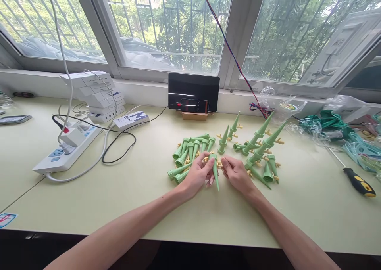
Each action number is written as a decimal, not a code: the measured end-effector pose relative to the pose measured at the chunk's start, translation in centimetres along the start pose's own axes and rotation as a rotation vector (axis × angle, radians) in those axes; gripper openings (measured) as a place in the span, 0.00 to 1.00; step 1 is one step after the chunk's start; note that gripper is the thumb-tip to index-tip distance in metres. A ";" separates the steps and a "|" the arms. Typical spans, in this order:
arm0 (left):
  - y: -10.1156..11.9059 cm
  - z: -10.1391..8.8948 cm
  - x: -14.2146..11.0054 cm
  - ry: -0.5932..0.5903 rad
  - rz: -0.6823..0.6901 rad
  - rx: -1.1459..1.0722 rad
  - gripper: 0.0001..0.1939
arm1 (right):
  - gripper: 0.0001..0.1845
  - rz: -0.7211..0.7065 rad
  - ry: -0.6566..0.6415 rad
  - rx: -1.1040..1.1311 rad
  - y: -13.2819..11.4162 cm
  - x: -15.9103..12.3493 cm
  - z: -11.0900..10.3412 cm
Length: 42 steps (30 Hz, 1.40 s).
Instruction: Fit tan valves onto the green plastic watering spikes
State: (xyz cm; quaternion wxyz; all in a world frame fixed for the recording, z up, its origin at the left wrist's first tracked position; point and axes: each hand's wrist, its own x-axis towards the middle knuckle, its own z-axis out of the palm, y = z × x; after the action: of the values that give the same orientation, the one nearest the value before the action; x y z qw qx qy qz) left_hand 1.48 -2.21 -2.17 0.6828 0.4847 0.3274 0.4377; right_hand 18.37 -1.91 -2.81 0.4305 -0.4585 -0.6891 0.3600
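My left hand [200, 172] grips a green plastic watering spike [215, 174], its pointed tip aimed down toward me. Beside it, my right hand [237, 173] is closed in a pinch on a small yellow valve [219, 163] at the spike's side. Whether the valve sits fully in the spike is hidden by the fingers. Left of my hands lies a pile of green spike parts [190, 149] with yellow pieces among them. To the right, several spikes with yellow valves [258, 137] stand upright or lie stacked. Two more spikes [228, 137] stand just beyond my hands.
A power strip [67, 149] with cables and stacked white boxes [95, 95] occupy the left. A phone [195, 106] leans on a wooden stand [194, 116] before a dark screen [193, 87]. At right lie a screwdriver [358, 181] and plastic bags [327, 125].
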 end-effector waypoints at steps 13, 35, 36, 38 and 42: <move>0.1 0.1 -0.1 -0.001 0.009 0.062 0.18 | 0.25 0.027 -0.024 0.049 0.0 0.0 0.1; 0.0 0.2 0.0 0.006 -0.039 -0.042 0.18 | 0.16 0.000 -0.032 0.086 -0.5 -0.1 -0.2; 0.0 0.2 0.0 0.005 -0.038 -0.044 0.18 | 0.16 0.000 -0.032 0.086 -0.5 -0.1 -0.2; 0.0 0.2 0.0 0.004 -0.036 -0.048 0.18 | 0.16 0.004 -0.033 0.075 -0.4 -0.1 -0.1; 0.0 0.2 0.0 0.007 -0.033 -0.054 0.19 | 0.18 0.014 -0.031 0.022 -0.3 -0.1 -0.1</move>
State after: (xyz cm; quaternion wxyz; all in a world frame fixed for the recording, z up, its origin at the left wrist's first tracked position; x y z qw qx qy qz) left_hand 1.68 -2.31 -2.11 0.7015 0.4593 0.3259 0.4367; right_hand 18.37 -2.10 -2.56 0.4223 -0.4530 -0.6885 0.3774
